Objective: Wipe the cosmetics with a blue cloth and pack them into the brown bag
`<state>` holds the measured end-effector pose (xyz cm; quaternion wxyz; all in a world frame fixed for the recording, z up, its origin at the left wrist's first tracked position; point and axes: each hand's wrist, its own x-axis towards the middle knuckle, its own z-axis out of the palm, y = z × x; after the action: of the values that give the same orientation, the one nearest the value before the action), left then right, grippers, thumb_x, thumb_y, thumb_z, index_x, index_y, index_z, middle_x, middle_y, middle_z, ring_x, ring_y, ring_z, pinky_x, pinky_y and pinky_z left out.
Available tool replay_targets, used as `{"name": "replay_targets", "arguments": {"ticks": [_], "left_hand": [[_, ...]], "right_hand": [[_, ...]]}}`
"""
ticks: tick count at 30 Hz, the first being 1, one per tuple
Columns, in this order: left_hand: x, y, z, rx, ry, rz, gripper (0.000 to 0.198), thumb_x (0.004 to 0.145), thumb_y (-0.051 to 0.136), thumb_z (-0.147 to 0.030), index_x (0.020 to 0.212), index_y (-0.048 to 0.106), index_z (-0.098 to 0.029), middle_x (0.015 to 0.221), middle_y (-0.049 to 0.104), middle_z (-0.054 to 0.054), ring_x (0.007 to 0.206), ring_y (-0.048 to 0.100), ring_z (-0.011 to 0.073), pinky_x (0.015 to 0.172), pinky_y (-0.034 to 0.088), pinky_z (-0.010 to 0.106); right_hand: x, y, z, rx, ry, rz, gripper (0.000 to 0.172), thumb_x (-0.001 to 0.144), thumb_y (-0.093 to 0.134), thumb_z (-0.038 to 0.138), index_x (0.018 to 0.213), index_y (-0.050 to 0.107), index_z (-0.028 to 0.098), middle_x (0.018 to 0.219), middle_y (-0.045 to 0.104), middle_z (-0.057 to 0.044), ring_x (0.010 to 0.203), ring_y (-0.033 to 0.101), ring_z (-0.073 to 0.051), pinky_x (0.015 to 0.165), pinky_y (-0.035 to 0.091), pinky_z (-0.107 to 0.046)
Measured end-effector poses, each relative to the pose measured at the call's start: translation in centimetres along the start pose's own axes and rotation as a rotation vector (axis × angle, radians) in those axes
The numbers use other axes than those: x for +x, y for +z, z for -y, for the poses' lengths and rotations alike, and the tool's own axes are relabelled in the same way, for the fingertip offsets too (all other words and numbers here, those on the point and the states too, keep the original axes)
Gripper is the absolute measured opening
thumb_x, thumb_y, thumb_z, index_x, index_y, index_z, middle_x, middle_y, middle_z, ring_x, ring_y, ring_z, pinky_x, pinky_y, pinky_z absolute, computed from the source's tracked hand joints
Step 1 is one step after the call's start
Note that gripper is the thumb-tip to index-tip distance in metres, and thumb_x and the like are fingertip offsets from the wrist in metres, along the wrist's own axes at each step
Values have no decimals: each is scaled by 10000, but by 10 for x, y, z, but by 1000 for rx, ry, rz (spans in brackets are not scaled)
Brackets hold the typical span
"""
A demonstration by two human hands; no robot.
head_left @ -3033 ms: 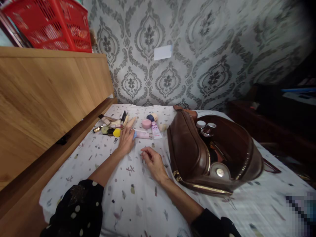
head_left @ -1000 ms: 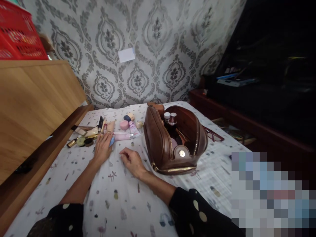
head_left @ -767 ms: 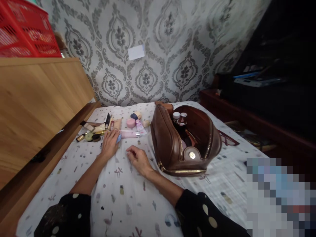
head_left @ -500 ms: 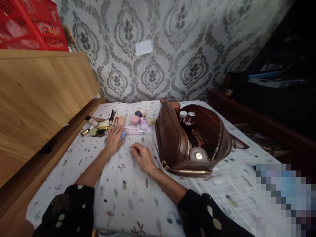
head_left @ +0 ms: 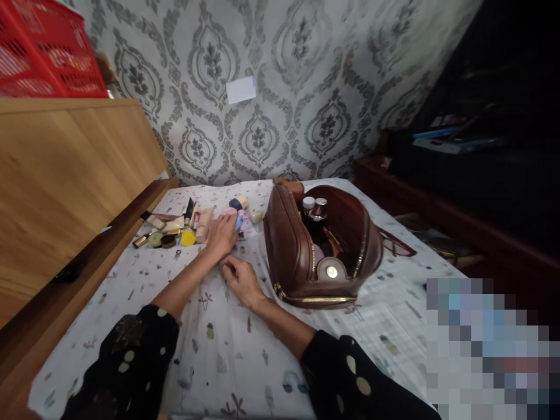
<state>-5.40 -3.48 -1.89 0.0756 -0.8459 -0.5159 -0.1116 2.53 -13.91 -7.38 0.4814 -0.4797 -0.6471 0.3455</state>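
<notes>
My left hand point(head_left: 222, 234) reaches over the cosmetics on the cloth, its fingers closed about a small light-blue item point(head_left: 238, 223) whose kind I cannot tell. It covers part of a pink round container point(head_left: 229, 211) and reaches a white and purple tube point(head_left: 247, 224). Left of it lie a beige tube point(head_left: 204, 226), a yellow round piece point(head_left: 188, 237), a dark round jar point(head_left: 168, 241) and a green-lidded jar point(head_left: 155, 239). My right hand point(head_left: 242, 281) rests on the cloth with curled fingers, nothing visible in them. The open brown leather bag point(head_left: 289, 251) stands to its right.
Inside the bag are bottles with a white cap point(head_left: 308, 202) and a silver cap point(head_left: 321, 204). Glasses point(head_left: 398, 244) lie right of the bag. A wooden cabinet point(head_left: 79, 175) with a red basket point(head_left: 52, 52) borders the left; a patterned wall point(head_left: 280, 116) stands behind.
My left hand has moved right with the light-blue item, uncovering the yellow round piece and now hiding the pink tube. My right hand stays nearly in place. The view has shifted slightly.
</notes>
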Motion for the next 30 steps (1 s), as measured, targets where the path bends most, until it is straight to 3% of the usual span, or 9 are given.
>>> {"name": "replay_targets", "arguments": {"ticks": [4, 11, 17, 24, 30], "left_hand": [[30, 7, -27, 1, -87, 94, 331, 974, 449, -302, 1259, 520, -151, 1157, 673, 181, 1104, 634, 324, 899, 472, 424], [56, 15, -36, -24, -260, 143, 477, 943, 502, -462, 1264, 482, -109, 1127, 691, 242, 1093, 666, 366, 865, 477, 416], [63, 18, -40, -103, -375, 149, 618, 873, 596, -503, 1312, 436, -99, 1177, 691, 234, 1121, 664, 344, 861, 480, 368], [68, 20, -32, -210, -445, 229, 455, 764, 709, -523, 1051, 664, -173, 1196, 709, 189, 1142, 664, 326, 824, 489, 331], [69, 15, -30, -277, -483, 254, 466, 747, 726, -495, 1085, 663, -179, 1203, 712, 173, 1155, 657, 319, 833, 488, 326]], "right_hand": [[-1, -1, 2, -17, -30, -16, 195, 832, 458, 131, 849, 639, 203, 648, 572, 24, 592, 480, -137, 579, 361, -230], [1, -2, 3, -15, -10, -45, 222, 792, 474, 93, 877, 646, 205, 742, 659, -15, 670, 544, -165, 678, 440, -259], [2, -7, 2, 7, 22, -103, 234, 790, 458, 81, 872, 642, 201, 758, 676, -14, 686, 564, -166, 706, 457, -262], [1, -8, 0, 7, 12, -105, 213, 797, 456, 105, 858, 634, 205, 735, 657, 0, 688, 574, -163, 685, 440, -248], [1, -6, 0, 39, 8, -90, 207, 774, 478, 94, 835, 646, 196, 712, 661, -2, 677, 570, -162, 657, 429, -247]]}}
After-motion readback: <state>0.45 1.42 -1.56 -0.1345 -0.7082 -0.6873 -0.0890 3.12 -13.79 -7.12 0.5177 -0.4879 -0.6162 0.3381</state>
